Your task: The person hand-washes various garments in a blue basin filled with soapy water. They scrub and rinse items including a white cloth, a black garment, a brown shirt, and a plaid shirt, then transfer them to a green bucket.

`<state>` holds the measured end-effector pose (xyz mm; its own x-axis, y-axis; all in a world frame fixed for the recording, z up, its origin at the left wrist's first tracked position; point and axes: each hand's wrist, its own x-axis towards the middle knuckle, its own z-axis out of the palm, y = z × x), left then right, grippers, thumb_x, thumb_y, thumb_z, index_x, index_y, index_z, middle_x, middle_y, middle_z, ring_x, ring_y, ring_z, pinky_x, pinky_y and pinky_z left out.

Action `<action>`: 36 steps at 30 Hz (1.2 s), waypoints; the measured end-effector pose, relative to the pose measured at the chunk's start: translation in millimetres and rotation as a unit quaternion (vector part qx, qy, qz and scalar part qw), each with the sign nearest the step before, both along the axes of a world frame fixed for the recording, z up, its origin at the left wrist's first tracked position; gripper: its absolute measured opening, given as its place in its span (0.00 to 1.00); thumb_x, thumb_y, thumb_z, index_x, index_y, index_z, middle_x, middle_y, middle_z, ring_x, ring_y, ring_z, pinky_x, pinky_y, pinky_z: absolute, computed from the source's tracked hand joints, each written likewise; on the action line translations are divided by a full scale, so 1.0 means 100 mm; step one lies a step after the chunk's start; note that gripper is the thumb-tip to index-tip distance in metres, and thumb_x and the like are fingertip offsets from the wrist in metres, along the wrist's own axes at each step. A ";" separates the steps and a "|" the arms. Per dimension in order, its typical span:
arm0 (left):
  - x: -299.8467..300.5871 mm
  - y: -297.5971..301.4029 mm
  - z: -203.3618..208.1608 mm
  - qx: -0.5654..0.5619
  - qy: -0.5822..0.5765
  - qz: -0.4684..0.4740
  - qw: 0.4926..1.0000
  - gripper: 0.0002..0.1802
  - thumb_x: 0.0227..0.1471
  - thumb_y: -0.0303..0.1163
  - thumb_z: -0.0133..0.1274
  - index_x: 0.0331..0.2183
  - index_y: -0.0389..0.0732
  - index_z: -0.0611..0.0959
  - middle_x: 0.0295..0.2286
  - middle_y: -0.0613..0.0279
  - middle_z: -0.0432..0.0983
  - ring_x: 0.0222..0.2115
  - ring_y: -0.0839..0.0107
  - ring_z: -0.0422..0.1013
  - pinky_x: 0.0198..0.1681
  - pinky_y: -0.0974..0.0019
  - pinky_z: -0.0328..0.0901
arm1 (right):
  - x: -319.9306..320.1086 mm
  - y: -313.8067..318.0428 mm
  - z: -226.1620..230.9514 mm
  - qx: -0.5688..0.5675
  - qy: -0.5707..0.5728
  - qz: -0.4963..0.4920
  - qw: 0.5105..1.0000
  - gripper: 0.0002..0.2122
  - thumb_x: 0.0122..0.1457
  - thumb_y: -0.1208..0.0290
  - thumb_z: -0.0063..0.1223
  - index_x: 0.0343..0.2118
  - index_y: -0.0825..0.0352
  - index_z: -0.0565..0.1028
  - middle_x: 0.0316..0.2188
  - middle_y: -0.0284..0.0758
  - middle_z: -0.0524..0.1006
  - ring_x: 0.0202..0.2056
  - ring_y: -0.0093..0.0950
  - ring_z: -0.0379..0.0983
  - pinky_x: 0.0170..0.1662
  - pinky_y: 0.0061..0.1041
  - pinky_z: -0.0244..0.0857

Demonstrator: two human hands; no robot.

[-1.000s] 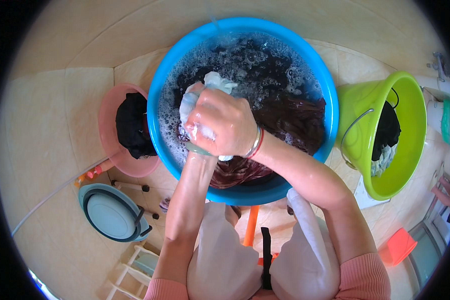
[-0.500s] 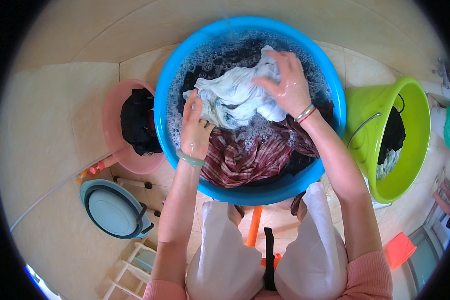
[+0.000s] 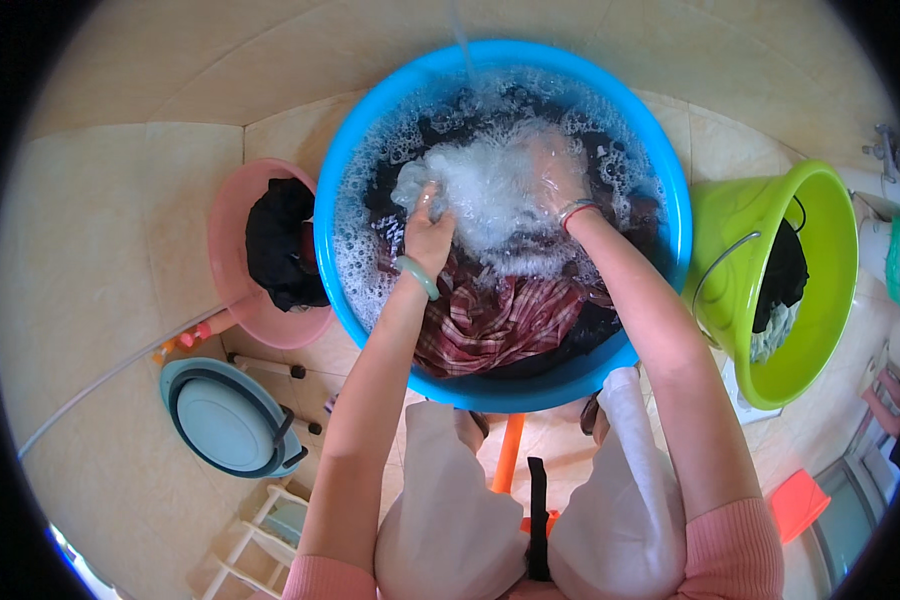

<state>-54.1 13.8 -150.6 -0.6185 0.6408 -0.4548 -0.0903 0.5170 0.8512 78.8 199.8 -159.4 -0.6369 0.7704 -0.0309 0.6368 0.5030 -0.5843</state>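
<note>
A big blue basin (image 3: pixel 360 150) full of soapy water and clothes stands on the tiled floor in front of me. My left hand (image 3: pixel 428 232) grips the left side of a white garment (image 3: pixel 485 190) that is pushed under the foam. My right hand (image 3: pixel 555 170) presses on the garment's right side, partly blurred by suds. A red plaid shirt (image 3: pixel 495 320) lies in the near part of the basin, with dark clothes around it. A green bangle sits on my left wrist and a red one on my right.
A pink basin (image 3: pixel 232 270) holding dark cloth sits left of the blue one. A lime green bucket (image 3: pixel 820 300) with dark and pale clothes stands at the right. A folded grey-blue tub (image 3: pixel 225 420) lies at lower left. An orange stool part (image 3: pixel 510 450) shows between my knees.
Both hands have pushed the white garment from above the water down into the foam. The hands moved forward and apart, and suds now cover the cloth.
</note>
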 end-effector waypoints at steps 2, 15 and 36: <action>0.10 0.04 0.30 0.081 -0.107 0.076 0.988 0.34 0.56 0.28 0.57 0.62 0.41 0.65 0.60 0.53 0.62 0.60 0.66 0.58 0.62 0.64 0.53 | 0.05 0.05 0.00 0.016 0.071 0.019 0.997 0.21 0.47 0.69 0.65 0.45 0.62 0.75 0.41 0.41 0.74 0.46 0.40 0.70 0.52 0.39 0.64; 0.32 -0.02 1.35 0.376 -0.633 0.107 0.669 0.33 0.63 0.49 0.45 0.63 0.43 0.61 0.60 0.55 0.61 0.59 0.56 0.61 0.61 0.50 0.59 | 0.04 -0.92 2.04 -0.124 0.495 0.316 0.800 0.12 0.45 0.76 0.67 0.33 0.57 0.79 0.36 0.33 0.70 0.38 0.34 0.68 0.40 0.29 0.65; 0.51 -0.06 1.27 0.295 -0.597 0.055 0.744 0.24 0.63 0.40 0.46 0.57 0.42 0.69 0.53 0.61 0.70 0.53 0.67 0.69 0.57 0.62 0.65 | 0.38 -0.51 1.33 -0.639 0.436 -0.011 0.634 0.24 0.57 0.62 0.60 0.55 0.62 0.68 0.46 0.34 0.73 0.47 0.25 0.71 0.52 0.26 0.64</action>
